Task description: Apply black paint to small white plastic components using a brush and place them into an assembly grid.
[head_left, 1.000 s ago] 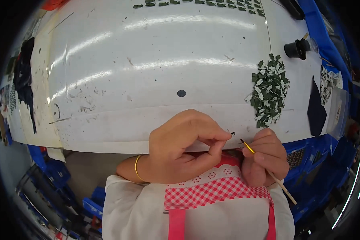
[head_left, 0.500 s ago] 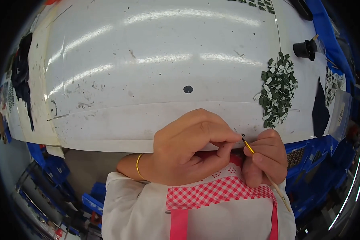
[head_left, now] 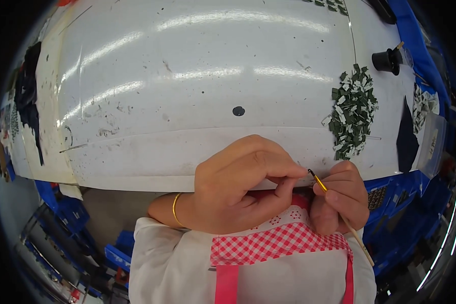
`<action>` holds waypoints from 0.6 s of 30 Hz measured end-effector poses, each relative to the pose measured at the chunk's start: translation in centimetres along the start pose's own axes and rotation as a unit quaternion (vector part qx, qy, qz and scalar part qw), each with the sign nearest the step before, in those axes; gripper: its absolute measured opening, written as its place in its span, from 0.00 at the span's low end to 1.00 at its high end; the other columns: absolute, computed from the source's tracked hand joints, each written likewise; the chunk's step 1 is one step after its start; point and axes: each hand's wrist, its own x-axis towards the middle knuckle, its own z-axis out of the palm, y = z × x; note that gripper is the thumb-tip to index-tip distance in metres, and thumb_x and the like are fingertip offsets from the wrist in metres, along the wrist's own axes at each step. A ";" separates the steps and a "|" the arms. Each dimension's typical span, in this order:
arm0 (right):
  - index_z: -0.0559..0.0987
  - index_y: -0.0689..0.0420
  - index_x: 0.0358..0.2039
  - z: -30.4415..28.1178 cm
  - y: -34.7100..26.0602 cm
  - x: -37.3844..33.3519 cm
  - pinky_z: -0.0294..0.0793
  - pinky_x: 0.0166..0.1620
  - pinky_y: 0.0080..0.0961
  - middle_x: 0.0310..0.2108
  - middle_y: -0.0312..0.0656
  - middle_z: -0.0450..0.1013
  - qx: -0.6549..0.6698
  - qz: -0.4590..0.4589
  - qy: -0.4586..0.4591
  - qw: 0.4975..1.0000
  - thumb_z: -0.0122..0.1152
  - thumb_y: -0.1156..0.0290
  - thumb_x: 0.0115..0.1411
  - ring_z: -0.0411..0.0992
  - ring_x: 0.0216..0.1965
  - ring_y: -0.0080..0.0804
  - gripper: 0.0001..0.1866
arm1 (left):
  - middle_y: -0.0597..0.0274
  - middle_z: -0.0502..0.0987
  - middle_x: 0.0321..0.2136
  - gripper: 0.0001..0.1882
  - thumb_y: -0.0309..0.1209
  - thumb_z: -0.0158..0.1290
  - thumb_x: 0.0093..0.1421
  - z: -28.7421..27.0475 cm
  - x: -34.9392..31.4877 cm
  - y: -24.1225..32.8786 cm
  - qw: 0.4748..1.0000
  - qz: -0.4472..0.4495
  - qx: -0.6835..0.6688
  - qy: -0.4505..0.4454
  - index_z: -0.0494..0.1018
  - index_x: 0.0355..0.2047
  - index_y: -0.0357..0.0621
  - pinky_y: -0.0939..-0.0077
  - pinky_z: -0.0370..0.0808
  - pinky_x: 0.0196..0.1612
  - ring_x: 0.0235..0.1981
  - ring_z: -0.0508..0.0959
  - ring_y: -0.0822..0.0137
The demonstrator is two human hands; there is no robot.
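Note:
My right hand [head_left: 343, 195] is closed round a thin paintbrush [head_left: 319, 183] with a gold ferrule, a dark tip and a pale wooden handle. The brush slants up to the left, its tip at the fingertips of my left hand [head_left: 245, 185]. There, thumb and forefinger are pinched together; whatever they hold is too small or too hidden to name. Just beyond my right hand a heap of small dark green and white pieces [head_left: 353, 116] lies on the white table [head_left: 152, 106].
A black cup [head_left: 386, 62] with a stick in it stands at the far right. Near it are a dark cloth piece [head_left: 406, 139], a clear plastic box [head_left: 431, 144] and more white-and-dark pieces [head_left: 424, 107]. A dark round spot [head_left: 238, 111] marks the table; dark fabric [head_left: 28, 96] lies left.
My right hand and the paintbrush have shifted slightly to the right, the brush tip staying close to my left fingertips. The left hand keeps its pinch.

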 end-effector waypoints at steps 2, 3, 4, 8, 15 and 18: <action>0.75 0.60 0.37 0.0 0.0 0.0 0.68 0.28 0.26 0.31 0.43 0.73 0.007 0.002 0.011 1.000 0.55 0.80 0.45 0.66 0.24 0.29 0.15 | 0.60 0.75 0.32 0.20 0.09 0.54 0.39 0.1 0.0 0.0 1.000 -0.001 -0.003 0.002 0.78 0.34 0.38 0.89 0.62 0.21 0.20 0.67 0.78; 0.75 0.60 0.37 0.0 0.0 0.0 0.68 0.28 0.26 0.31 0.43 0.73 0.008 0.003 0.011 1.000 0.55 0.80 0.45 0.66 0.24 0.29 0.15 | 0.60 0.75 0.32 0.20 0.09 0.54 0.39 0.0 0.0 0.0 1.000 -0.001 -0.002 0.002 0.78 0.34 0.38 0.89 0.62 0.21 0.20 0.67 0.78; 0.75 0.60 0.37 0.0 0.0 0.0 0.67 0.28 0.26 0.31 0.43 0.73 0.006 0.001 0.006 1.000 0.55 0.80 0.45 0.66 0.24 0.29 0.15 | 0.60 0.75 0.32 0.20 0.09 0.54 0.39 0.0 0.0 0.0 1.000 -0.001 0.000 0.000 0.78 0.34 0.38 0.89 0.62 0.21 0.20 0.67 0.78; 0.75 0.59 0.37 0.0 0.1 0.0 0.67 0.28 0.27 0.31 0.43 0.73 0.001 -0.005 -0.006 1.000 0.56 0.79 0.45 0.67 0.24 0.29 0.15 | 0.60 0.75 0.32 0.20 0.09 0.54 0.39 -0.1 0.0 0.0 1.000 0.000 0.006 -0.007 0.78 0.34 0.38 0.89 0.62 0.21 0.20 0.67 0.78; 0.74 0.59 0.37 0.7 0.1 -0.3 0.64 0.27 0.27 0.27 0.46 0.74 0.023 -0.011 0.068 0.997 0.53 0.77 0.49 0.66 0.21 0.29 0.12 | 0.60 0.75 0.30 0.19 0.09 0.56 0.40 -0.1 0.1 0.3 1.000 -0.014 0.001 -0.002 0.78 0.33 0.38 0.88 0.63 0.22 0.20 0.68 0.77; 0.74 0.58 0.38 1.2 0.2 -0.4 0.61 0.27 0.28 0.24 0.47 0.75 0.029 -0.011 0.128 0.991 0.50 0.75 0.53 0.66 0.19 0.28 0.11 | 0.60 0.75 0.30 0.18 0.10 0.56 0.40 0.0 0.2 0.4 1.000 -0.020 -0.003 -0.007 0.78 0.33 0.38 0.88 0.63 0.22 0.21 0.68 0.77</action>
